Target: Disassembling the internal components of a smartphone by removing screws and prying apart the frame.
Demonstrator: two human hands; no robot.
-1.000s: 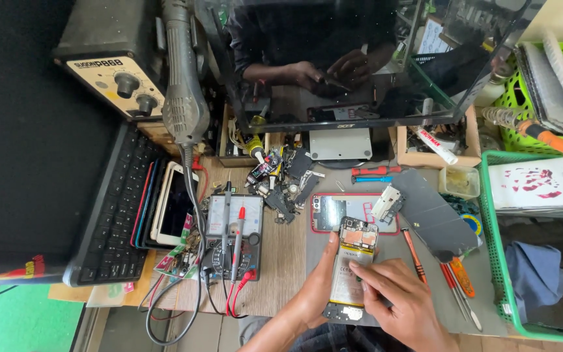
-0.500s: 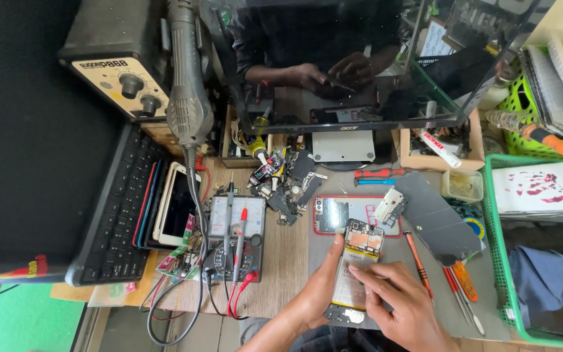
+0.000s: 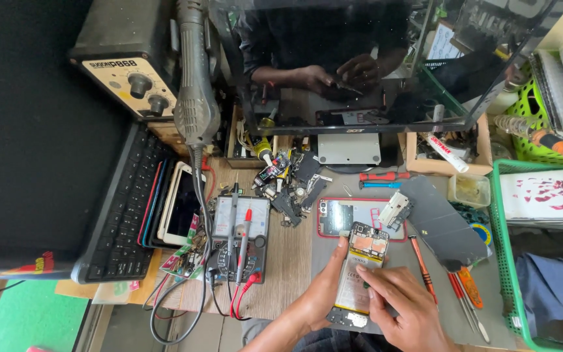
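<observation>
So I've got the opened phone [image 3: 360, 277] lying back-side up on the grey mat [image 3: 490, 300], near the front edge of the surface [image 3: 288, 261], battery and the little orange board up top showing. My left hand [image 3: 324, 296] cups its left long edge, thumb reaching up toward the top corner, so those fingers are curled around the phone. My right hand [image 3: 408, 313] lies over the lower right part, fingers close together and pressing down on the battery; can't tell if there's anything pinched under them.

Room is tight. Just above the phone's top edge sits another phone in a red case [image 3: 353, 216], almost touching, with a small white-grey part [image 3: 395, 210] on its right end. Right of that, a dark back cover [image 3: 444, 225] lies tilted, and a row of screwdrivers [image 3: 454, 287] with orange and red handles runs along the phone's right side, pretty near my right hand. To the left, across a strip of bare wood, is the multimeter [image 3: 239, 244] with its red and black probes, then a stack of phones [image 3: 177, 208] propped against a black keyboard [image 3: 122, 215]. A heap of loose parts [image 3: 291, 186] sits under the monitor [image 3: 340, 72]. A green basket [image 3: 500, 261] walls off the right edge.
</observation>
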